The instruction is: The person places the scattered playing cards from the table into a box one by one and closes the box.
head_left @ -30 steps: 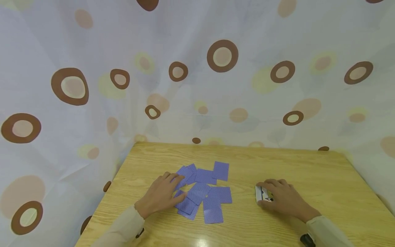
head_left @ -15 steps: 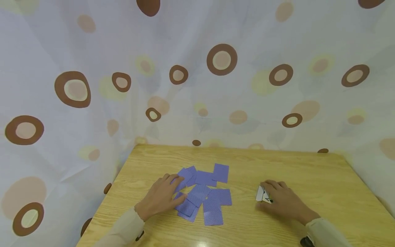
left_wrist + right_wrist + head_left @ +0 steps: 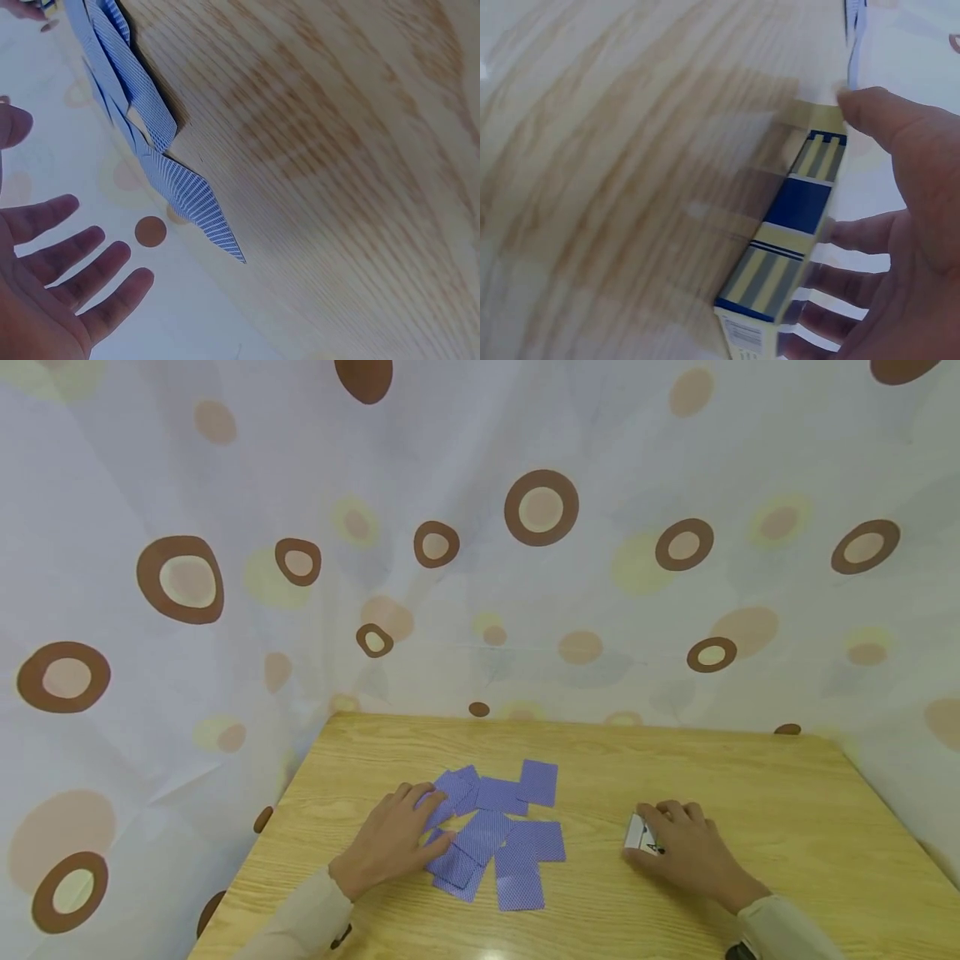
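Face-down playing cards (image 3: pixel 485 837) with blue patterned backs lie spread and overlapping on the wooden table. My left hand (image 3: pixel 393 839) hovers at their left side, its fingers spread and covering some of them in the head view. In the left wrist view that hand (image 3: pixel 52 289) holds nothing and stands apart from the cards (image 3: pixel 187 191). To the right of the cards, my right hand (image 3: pixel 686 847) grips a playing-card box (image 3: pixel 639 833) showing an "A" on its white end. Its striped side with a blue band (image 3: pixel 799 204) shows in the right wrist view, thumb near one end.
The wooden table (image 3: pixel 592 760) reaches back to a pale sheet (image 3: pixel 615 585) with brown, yellow and pink spots. This sheet also hangs along the left and right sides. Bare wood separates the cards from the box.
The card box has turned slightly and shifted a little to the right in my right hand, whose fingers have moved along it. My left hand and the loose cards keep their places.
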{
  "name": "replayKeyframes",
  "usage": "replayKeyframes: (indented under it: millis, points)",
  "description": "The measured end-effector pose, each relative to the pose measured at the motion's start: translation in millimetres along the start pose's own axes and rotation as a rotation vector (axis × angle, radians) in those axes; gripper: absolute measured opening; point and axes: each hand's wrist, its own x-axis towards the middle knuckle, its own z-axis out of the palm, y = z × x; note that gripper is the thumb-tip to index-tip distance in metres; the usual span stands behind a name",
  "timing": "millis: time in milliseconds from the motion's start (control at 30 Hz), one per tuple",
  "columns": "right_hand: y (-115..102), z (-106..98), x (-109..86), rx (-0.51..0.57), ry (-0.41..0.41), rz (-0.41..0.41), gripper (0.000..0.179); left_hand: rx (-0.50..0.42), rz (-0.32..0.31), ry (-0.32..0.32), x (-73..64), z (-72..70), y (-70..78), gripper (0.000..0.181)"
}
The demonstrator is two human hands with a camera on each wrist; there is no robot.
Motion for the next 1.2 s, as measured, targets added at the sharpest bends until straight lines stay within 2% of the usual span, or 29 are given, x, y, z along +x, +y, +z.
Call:
replayKeyframes:
  millis: [267,400,533,833,1033,1200]
  points:
    - [6.3,-4.9,2.4,0.071,-0.087,-0.001,0.081,0.008,0.000,0.017,-1.5,0.0,-0.2,0.054]
    - [7.6,-10.5,4.7,0.148,-0.134,0.068,0.086,0.019,0.006,0.024,-2.9,1.7,-0.5,0.054]
    - [6.2,-15.1,6.1,0.179,-0.160,0.127,0.088,0.025,-0.004,0.018,-3.9,2.3,0.0,0.055]
    - [6.6,-18.0,1.9,0.142,-0.145,0.144,0.086,0.004,0.015,0.033,-6.2,2.7,3.1,0.052]
    - [10.7,-17.2,0.8,0.133,-0.147,0.132,0.086,-0.051,0.025,-0.003,-4.0,2.7,4.1,0.048]
    - [16.2,-15.6,0.1,0.134,-0.128,0.106,0.085,-0.126,0.086,-0.038,2.5,8.2,3.5,0.040]
